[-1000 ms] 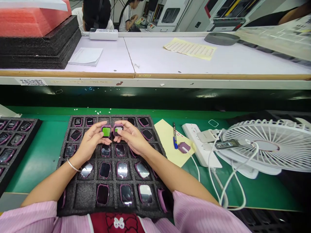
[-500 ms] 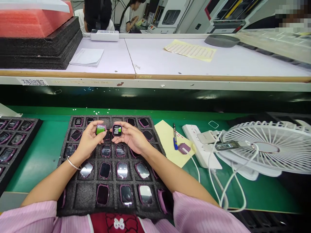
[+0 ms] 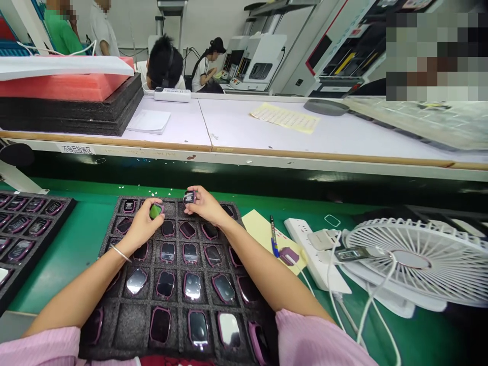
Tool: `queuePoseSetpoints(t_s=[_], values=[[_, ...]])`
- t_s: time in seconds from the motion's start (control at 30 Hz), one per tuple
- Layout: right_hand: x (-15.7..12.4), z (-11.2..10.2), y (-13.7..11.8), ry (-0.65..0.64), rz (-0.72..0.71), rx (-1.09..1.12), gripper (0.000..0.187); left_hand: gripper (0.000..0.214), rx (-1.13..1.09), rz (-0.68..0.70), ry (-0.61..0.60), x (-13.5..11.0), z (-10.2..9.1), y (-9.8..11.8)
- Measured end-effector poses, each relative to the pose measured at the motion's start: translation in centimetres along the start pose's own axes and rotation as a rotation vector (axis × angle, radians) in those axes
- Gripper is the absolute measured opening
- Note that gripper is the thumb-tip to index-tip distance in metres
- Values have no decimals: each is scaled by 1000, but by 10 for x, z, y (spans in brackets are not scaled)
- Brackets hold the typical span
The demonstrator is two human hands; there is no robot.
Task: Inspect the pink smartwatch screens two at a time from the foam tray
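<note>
A black foam tray (image 3: 125, 325) lies on the green bench in front of me, its pockets filled with several purple-cased smartwatch bodies. My left hand (image 3: 142, 227) is closed on one watch body with a lit green screen (image 3: 155, 211), over the tray's far left rows. My right hand (image 3: 204, 205) is closed on a second watch body (image 3: 189, 197) with a lit screen, held over the tray's far edge. The two hands are a little apart.
A second foam tray of watch bodies (image 3: 26, 223) sits at the left. To the right lie a yellow paper (image 3: 259, 229), a blue pen (image 3: 273, 235), a white power strip (image 3: 316, 254) with cables and a white fan (image 3: 419, 259). A raised shelf (image 3: 267, 152) runs behind; other people work beyond it.
Both hands have moved apart and toward the tray's far edge, each with its watch body. The camera has tilted up, showing more of the room.
</note>
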State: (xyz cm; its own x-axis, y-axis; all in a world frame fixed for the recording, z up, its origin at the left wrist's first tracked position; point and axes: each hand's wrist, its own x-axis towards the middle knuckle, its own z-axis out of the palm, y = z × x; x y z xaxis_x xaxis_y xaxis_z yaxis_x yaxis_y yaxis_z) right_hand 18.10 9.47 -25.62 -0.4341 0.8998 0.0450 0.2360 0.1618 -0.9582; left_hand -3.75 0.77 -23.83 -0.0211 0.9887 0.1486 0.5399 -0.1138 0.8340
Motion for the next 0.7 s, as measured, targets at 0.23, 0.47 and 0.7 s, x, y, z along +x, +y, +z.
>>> queuePoseSetpoints(t_s=[0.23,0.47,0.7], values=[[-7,-3,-6,-40,-86,-546,46,48,405,63,-135,31,27,9],[-21,-34,-28,-48,9,-910,52,50,794,127,-159,32,31,20],[-37,-84,-13,-83,269,-1041,33,45,836,227,-239,53,55,59]])
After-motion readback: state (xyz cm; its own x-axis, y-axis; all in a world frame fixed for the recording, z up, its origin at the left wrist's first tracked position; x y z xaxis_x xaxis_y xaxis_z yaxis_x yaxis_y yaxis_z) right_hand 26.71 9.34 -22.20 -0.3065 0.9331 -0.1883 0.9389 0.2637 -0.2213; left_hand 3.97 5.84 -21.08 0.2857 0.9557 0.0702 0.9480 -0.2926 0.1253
